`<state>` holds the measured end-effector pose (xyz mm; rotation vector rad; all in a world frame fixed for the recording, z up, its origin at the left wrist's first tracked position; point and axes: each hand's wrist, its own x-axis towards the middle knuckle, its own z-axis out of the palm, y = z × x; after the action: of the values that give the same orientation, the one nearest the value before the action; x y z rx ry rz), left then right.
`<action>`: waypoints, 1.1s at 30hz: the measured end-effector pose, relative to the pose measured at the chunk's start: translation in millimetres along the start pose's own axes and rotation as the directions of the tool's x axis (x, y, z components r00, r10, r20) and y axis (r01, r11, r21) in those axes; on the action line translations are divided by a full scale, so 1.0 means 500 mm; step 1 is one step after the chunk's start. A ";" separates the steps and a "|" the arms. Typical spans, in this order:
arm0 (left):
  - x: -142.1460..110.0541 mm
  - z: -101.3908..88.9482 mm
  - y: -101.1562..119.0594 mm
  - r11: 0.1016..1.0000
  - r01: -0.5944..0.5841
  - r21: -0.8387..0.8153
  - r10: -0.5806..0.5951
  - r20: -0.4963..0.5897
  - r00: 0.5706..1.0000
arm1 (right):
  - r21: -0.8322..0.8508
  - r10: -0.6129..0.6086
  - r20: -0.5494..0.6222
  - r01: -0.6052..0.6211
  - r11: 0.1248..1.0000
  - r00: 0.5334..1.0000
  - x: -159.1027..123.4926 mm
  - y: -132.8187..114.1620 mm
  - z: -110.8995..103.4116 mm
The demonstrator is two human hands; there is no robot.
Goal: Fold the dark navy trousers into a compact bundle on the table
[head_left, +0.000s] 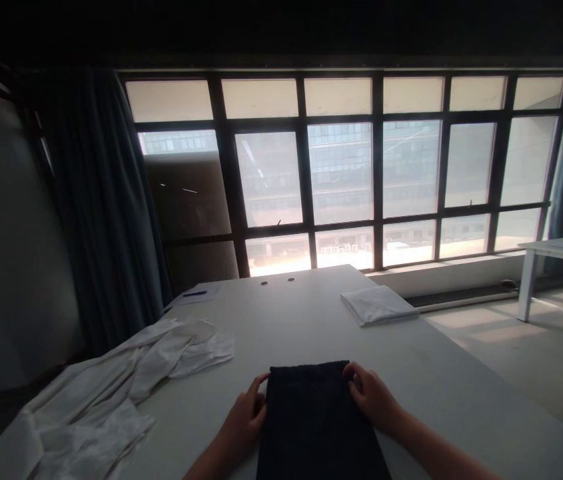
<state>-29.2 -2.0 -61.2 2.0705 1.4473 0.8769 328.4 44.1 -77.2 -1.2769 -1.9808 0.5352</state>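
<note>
Nearest, one dark cloth point(318, 420) lies flat on the white surface point(291, 327), its straight far edge between the person's two hands and its near end cut off by the bottom of the view. The left hand point(245, 413) has its index finger at the far left corner, the other fingers curled beside the edge; whether that grip pinches the fabric cannot be told. The right hand point(374, 397) has its grip closed on the far right corner, thumb and finger together. To the left spreads one rumpled heap of white fabric point(161, 360); how many pieces it holds cannot be counted. Beyond the hands, toward the right edge, lies one folded white cloth point(378, 305). At the far left are one sheet of paper point(211, 291) and, on it, one dark pen point(194, 293). Two round holes point(264, 283) sit near the far edge. Off to the right stands a second white surface point(561, 248). Farthest, two blue curtains point(104, 200) flank one window point(378, 173), its panes in six columns and three rows.
</note>
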 end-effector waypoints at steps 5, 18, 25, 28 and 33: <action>0.001 0.006 0.010 1.000 0.014 0.007 -0.013 -0.099 0.995 | -0.027 0.007 -0.110 -0.010 1.000 0.994 0.004 -0.001 -0.006; -0.002 -0.005 0.025 0.989 0.031 0.143 -0.024 -0.050 0.998 | -0.135 0.058 -0.052 -0.065 0.989 0.997 0.006 -0.006 -0.006; -0.012 -0.016 0.035 0.970 -0.135 0.202 0.165 -0.141 0.976 | -0.152 -0.050 -0.129 0.030 0.988 0.990 -0.001 -0.028 -0.019; -0.017 -0.019 0.038 0.959 -0.177 0.223 0.198 -0.074 0.977 | -0.172 -0.095 -0.122 0.073 0.982 0.988 -0.007 -0.039 -0.022; -0.018 -0.008 0.035 0.940 -0.216 0.265 0.199 0.091 0.976 | -0.192 -0.094 -0.090 0.076 0.978 0.991 -0.012 -0.044 -0.024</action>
<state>-23.0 -16.2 -48.3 2.4691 1.4004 0.7133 325.7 29.1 -56.5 -1.2982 -2.0302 0.2425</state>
